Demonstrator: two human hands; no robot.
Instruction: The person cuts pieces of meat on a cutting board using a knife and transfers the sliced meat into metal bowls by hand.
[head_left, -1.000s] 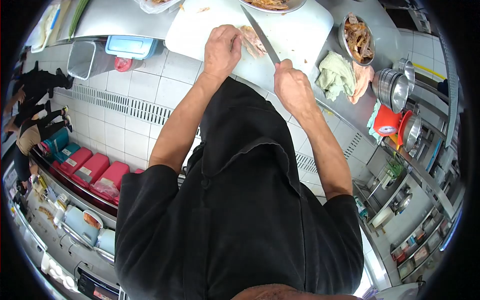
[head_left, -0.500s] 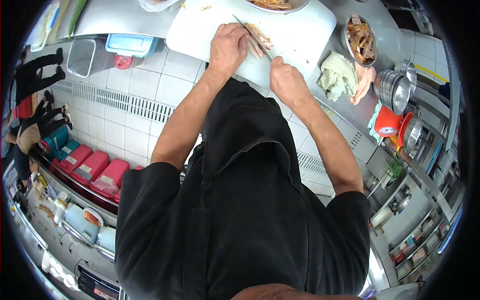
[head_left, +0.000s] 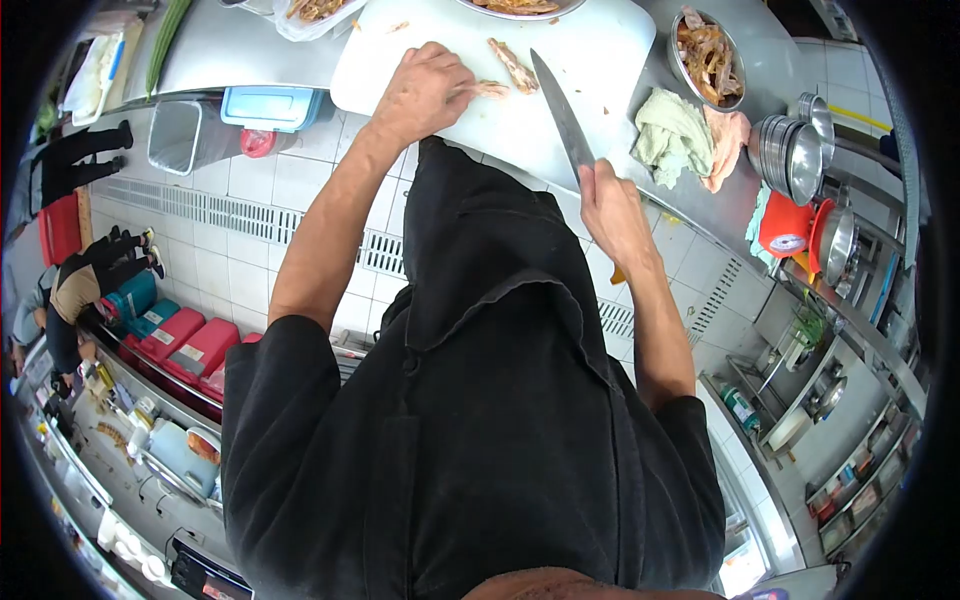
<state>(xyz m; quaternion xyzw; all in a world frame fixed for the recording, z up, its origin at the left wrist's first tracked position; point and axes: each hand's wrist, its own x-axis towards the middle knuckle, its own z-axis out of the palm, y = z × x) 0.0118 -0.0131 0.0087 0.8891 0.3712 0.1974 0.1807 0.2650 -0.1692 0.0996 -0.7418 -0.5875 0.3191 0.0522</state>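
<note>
My right hand [head_left: 612, 205] is closed round the handle of a kitchen knife [head_left: 562, 112]. Its blade points away from me, over the right part of a white cutting board [head_left: 605, 60]. At the board's near left, my left hand [head_left: 425, 92] has its fingers curled on a strip of cooked meat [head_left: 487, 89]; the fingertips are partly hidden. Another piece of meat [head_left: 513, 66] lies on the board between that strip and the blade, touched by neither hand. A metal bowl [head_left: 520, 13] with shredded meat is at the board's far edge.
Right of the board are a metal bowl of meat pieces [head_left: 710, 60], a green cloth [head_left: 672, 138], a pink cloth [head_left: 724, 148], stacked metal bowls [head_left: 790, 160] and a red scale [head_left: 785, 225]. A bag of meat [head_left: 318, 14] lies left. People stand far left.
The knife has come off the meat and moved right and toward me with my right hand. My left hand has shifted left, with a meat strip at its fingers, apart from the other piece.
</note>
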